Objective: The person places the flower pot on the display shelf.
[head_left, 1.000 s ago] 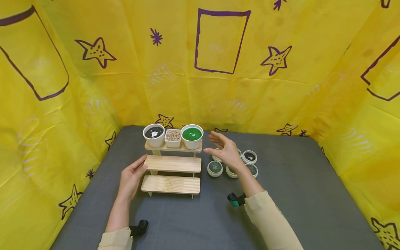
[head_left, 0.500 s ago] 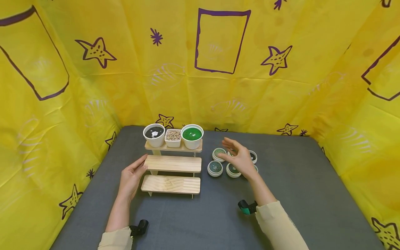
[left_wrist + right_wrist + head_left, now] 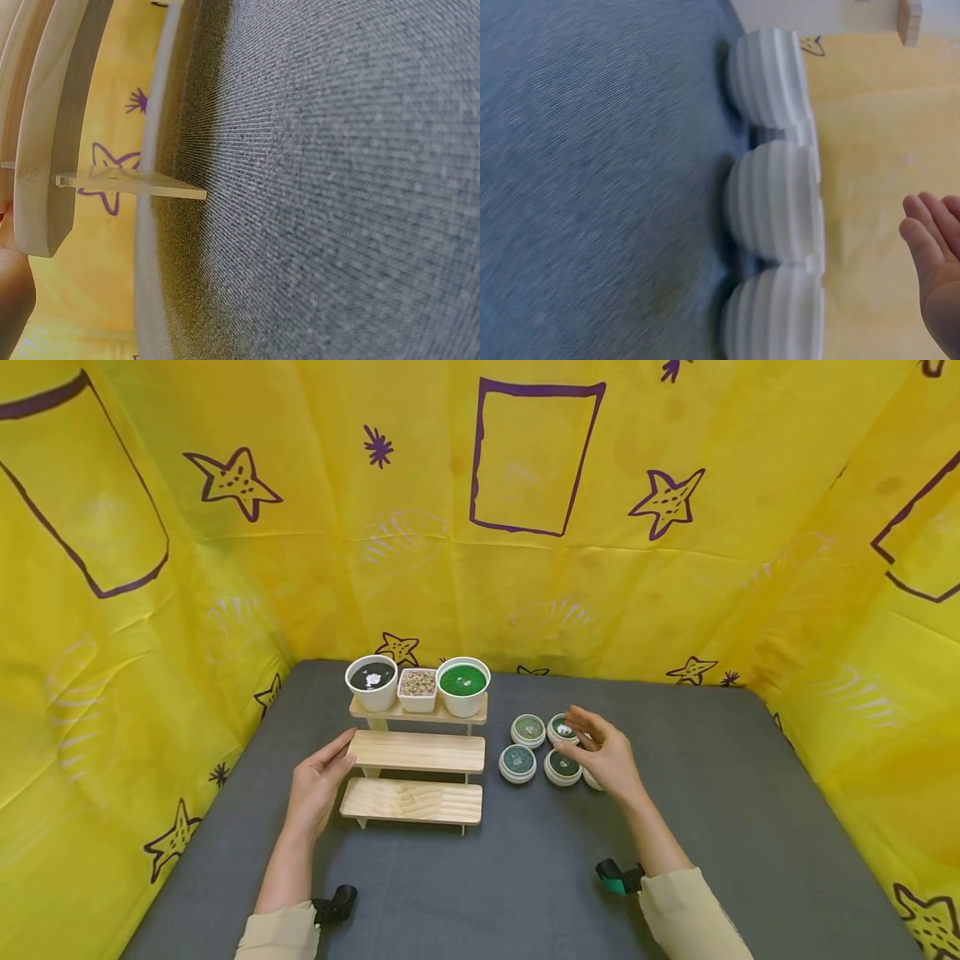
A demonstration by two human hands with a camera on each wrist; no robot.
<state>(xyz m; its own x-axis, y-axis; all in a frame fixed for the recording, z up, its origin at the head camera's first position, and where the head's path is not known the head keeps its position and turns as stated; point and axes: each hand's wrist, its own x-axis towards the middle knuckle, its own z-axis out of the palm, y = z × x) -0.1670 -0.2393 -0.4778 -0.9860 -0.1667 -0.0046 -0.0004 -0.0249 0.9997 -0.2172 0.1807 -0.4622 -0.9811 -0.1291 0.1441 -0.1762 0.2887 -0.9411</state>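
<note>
A three-tier wooden display stand [image 3: 417, 752] stands on the grey table, its lower two tiers bare. My left hand [image 3: 315, 785] grips the left end of the middle tier between thumb and fingers. In the left wrist view, the tier's rounded end [image 3: 45, 150] hides most of that hand. Small white ribbed pots with dark and green contents, among them a blue-green pot [image 3: 517, 762] and a light-green pot [image 3: 528, 729], sit right of the stand. Over the right-hand pots is my right hand [image 3: 609, 762], fingers loosely curved and holding nothing; it covers some of them.
On the top tier are a white cup [image 3: 372, 683] with dark filling, a small square dish [image 3: 417, 688] of pebble-like bits, and a white cup [image 3: 463, 685] with green filling. A yellow patterned cloth [image 3: 420, 577] surrounds the grey table [image 3: 720, 810].
My right hand has moved from beside the green cup rightward and slightly nearer over the small pots, uncovering the left ones. My left hand stays at the middle tier.
</note>
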